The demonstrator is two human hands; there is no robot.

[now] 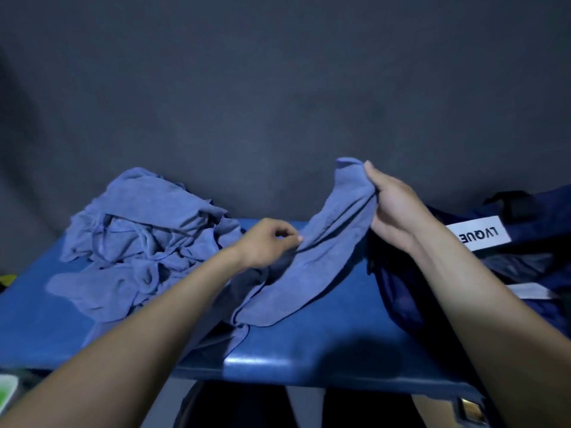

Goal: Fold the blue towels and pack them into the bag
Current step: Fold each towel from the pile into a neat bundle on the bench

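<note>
A blue towel [312, 261] hangs stretched over the middle of the blue table [324, 344]. My right hand [392, 208] grips its raised upper end, above the table's far edge. My left hand [268, 242] pinches the towel's left edge lower down, fingers curled. The towel's lower end lies crumpled on the table. A heap of several unfolded blue towels [145, 239] sits at the back left. The dark navy bag [506, 264] lies at the right with a white label [477, 234], partly hidden behind my right forearm.
A dark grey backdrop rises right behind the table. The table's front edge runs across the lower part of the view, with dark legs below it. A green and white object [7, 393] shows at the lower left corner.
</note>
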